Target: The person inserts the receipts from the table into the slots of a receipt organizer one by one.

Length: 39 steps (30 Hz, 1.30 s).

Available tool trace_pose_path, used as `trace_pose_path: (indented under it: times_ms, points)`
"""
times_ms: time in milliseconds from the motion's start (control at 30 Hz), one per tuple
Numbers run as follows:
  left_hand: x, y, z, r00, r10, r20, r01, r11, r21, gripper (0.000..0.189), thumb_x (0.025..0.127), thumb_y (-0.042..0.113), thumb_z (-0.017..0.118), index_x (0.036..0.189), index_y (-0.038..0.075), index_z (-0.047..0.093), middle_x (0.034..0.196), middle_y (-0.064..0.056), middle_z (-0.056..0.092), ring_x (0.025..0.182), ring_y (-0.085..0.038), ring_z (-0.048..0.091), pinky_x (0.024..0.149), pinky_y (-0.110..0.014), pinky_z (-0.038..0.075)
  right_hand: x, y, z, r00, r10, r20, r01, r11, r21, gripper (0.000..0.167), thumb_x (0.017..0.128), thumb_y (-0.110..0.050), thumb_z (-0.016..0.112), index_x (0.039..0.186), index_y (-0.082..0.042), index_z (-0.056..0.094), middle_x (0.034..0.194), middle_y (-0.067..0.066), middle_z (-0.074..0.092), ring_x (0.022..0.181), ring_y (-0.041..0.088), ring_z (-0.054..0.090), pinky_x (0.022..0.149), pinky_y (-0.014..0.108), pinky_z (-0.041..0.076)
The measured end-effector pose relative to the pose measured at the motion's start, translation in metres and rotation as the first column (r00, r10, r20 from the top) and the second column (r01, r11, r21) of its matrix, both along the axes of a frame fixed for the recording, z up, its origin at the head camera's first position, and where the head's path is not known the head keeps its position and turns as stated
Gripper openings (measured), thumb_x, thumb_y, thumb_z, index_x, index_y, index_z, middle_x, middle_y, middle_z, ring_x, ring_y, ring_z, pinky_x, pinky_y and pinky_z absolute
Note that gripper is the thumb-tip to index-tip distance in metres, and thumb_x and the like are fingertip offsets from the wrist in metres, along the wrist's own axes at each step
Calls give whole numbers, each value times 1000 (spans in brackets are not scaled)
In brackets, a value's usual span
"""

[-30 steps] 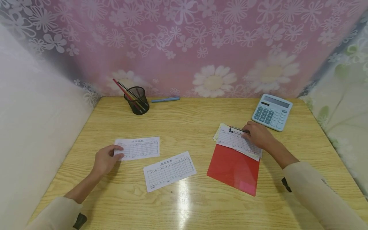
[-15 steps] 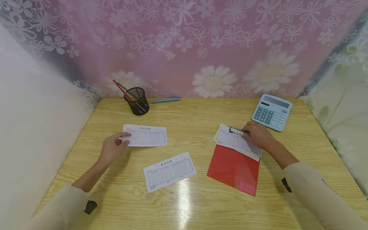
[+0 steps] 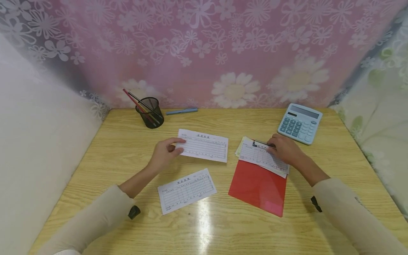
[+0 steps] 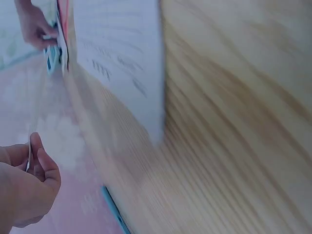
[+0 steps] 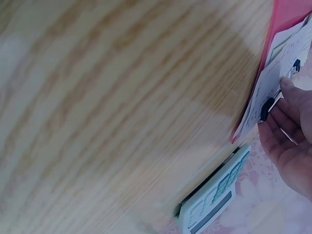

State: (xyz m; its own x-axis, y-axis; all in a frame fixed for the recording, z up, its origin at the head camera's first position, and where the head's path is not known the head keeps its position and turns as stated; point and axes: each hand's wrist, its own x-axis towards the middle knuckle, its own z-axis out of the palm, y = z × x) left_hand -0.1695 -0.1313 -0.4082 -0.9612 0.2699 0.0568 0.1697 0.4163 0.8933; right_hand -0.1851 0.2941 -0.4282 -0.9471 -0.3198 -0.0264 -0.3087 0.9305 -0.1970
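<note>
Yellowish wood grain covers the table (image 3: 159,235) under your arms, and on its nearer part, left of the red clipboard (image 3: 255,182), lies one loose slip (image 3: 187,191). Farther in, just left of the clipboard's upper end, is the held slip (image 3: 205,147), raised over the wood. To carry it well, it seems best that you hold it level, so its free end does not bend, while you press the clip (image 5: 266,109) steadily. Your left hand (image 3: 163,152) pinches the left edge between thumb and fingers, the forearm slanting toward the clipboard. Your right hand (image 3: 284,148) grips the clip at the clipboard's top; how wide this clip stands, I cannot tell. Beyond the clipboard sits the calculator (image 3: 300,124), and behind everything rises the flowered backdrop (image 3: 197,76).
</note>
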Motion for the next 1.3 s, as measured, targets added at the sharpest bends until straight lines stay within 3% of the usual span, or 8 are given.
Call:
trace_pose_path:
  times_ms: [133,267,500,600,767,967,1067,1300]
  points:
    - [2,38,-3,997,-78,21,78,997,26,27,88,6,65,116,10,66,101,-17,68,53,-20,48,46,-19,31,0,0,0,1000,5,-4,-5,1000,-2,25,86,-16,69,104,2,68,93,12,62,78,22,55,75,42,48]
    - [6,77,-7,989,-136,54,134,991,23,27,88,5,65,114,12,66,117,-9,65,75,-29,63,53,-18,41,-1,1,-2,1000,7,-6,-7,1000,-9,25,86,-16,69,103,2,68,93,12,62,78,22,55,76,42,48]
    - [13,133,-18,964,-167,208,168,986,14,28,88,5,64,114,15,66,96,-9,68,62,-22,63,46,-17,40,-1,2,-3,1000,8,-9,-8,1000,-7,25,85,-15,70,103,2,68,94,13,62,79,23,56,76,43,48]
    - [14,149,-22,957,-175,231,173,985,28,28,89,4,62,114,14,64,90,-11,69,58,-20,63,44,-17,39,-1,2,-2,1000,12,-2,-12,1000,-10,25,85,-15,70,103,2,68,93,13,62,79,23,56,77,43,48]
    - [14,169,-23,956,-185,227,174,982,67,29,88,-1,60,115,8,62,74,-17,69,56,-18,64,47,-20,48,-2,2,-2,1000,20,-6,-20,1000,-18,24,85,-15,70,102,2,68,91,12,62,77,22,55,74,41,47]
    - [16,188,-27,967,-131,218,130,991,19,32,87,-5,58,117,5,61,70,-13,66,51,-18,63,49,-24,52,-4,2,-1,1000,16,0,-16,1000,-20,23,85,-15,70,101,2,69,92,12,62,78,22,56,74,41,47]
    - [17,198,-30,973,-102,206,106,994,-7,33,87,-5,58,117,5,60,77,-14,65,47,-16,60,45,-21,50,-4,2,-2,1000,13,0,-13,1000,-22,23,85,-15,70,101,2,69,92,12,62,78,23,56,74,42,47]
    - [19,212,-36,982,-81,170,98,991,-93,34,86,-3,59,120,4,58,128,-11,55,44,-5,53,44,-17,47,-3,1,-1,1000,8,-1,-8,1000,-25,23,85,-14,70,101,2,69,92,13,63,79,23,58,75,43,48]
